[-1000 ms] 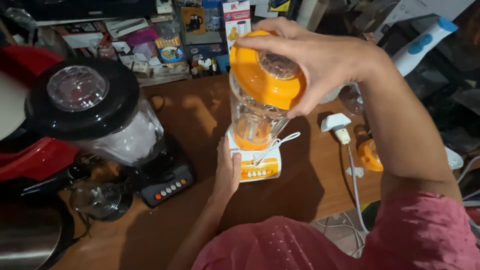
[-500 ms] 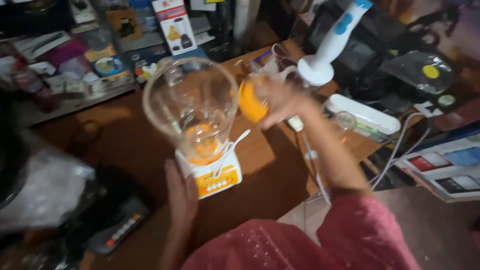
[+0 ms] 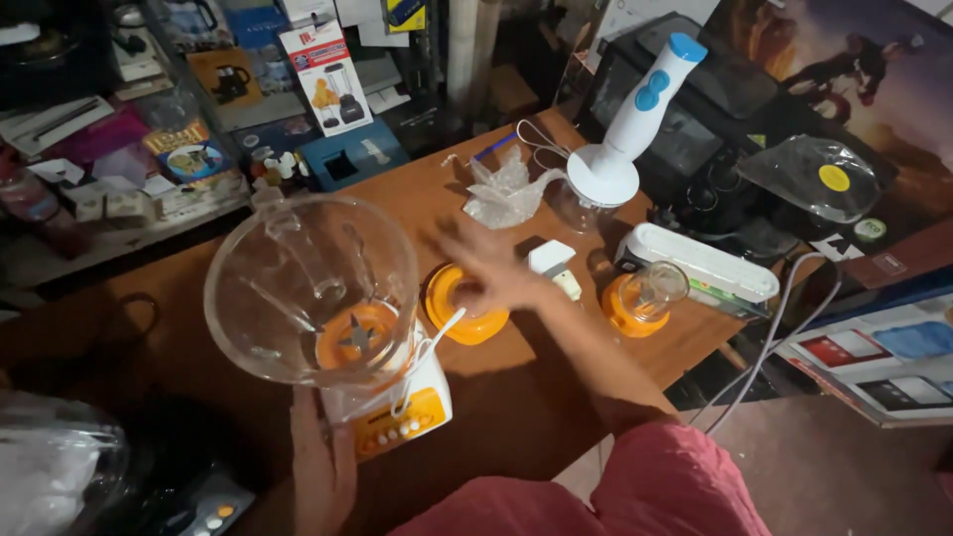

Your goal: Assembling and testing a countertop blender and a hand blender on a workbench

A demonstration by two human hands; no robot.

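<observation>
The left hand (image 3: 320, 465) presses flat against the front of the blender base (image 3: 397, 417), fingers together and laid along its lower edge, apparently bracing it so it does not slide on the counter (image 3: 516, 397). The clear jar (image 3: 310, 288) sits upright on that base, open at the top, with the orange blade hub showing at its bottom. The right hand (image 3: 491, 268) rests over the orange lid (image 3: 465, 310), which lies flat on the counter just right of the jar; the fingers are spread and blurred, so I cannot tell whether they grip the lid or only touch it. Just beside the hand lies a white plug (image 3: 553, 263). Farther right stands a small orange-based cup (image 3: 643, 300), and behind it a white-and-blue hand blender (image 3: 635, 124) stands upright.
</observation>
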